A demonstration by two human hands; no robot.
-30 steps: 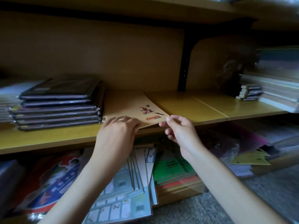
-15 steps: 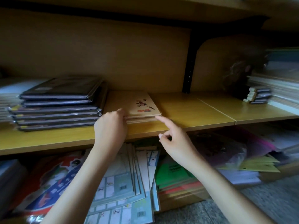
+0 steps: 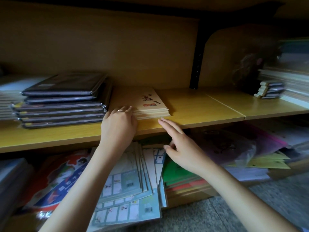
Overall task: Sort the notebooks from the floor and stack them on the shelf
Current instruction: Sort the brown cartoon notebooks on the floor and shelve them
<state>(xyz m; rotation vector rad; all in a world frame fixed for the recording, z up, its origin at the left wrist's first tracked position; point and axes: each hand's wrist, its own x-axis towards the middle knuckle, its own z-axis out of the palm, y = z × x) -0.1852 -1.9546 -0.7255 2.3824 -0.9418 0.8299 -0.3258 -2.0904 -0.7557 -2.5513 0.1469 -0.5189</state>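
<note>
A small stack of tan notebooks (image 3: 150, 104) with a cartoon figure on the top cover lies flat on the wooden shelf (image 3: 192, 113). My left hand (image 3: 118, 124) presses its fingertips against the stack's front left edge. My right hand (image 3: 177, 144) hovers just in front of the stack's right corner, fingers straight and holding nothing. Below the shelf, pale blue and white notebooks (image 3: 127, 186) lie fanned out on the floor.
A pile of dark plastic-wrapped packs (image 3: 63, 101) sits directly left of the tan stack. Small pads (image 3: 269, 89) and paper stacks fill the shelf's right end. Green and red folders (image 3: 180, 176), a colourful bag (image 3: 55, 181) and plastic sleeves crowd the space underneath.
The tan notebooks were slid back from the shelf's front edge onto the shelf. My right hand let go and drew back; my left hand moved with the stack and stays against it.
</note>
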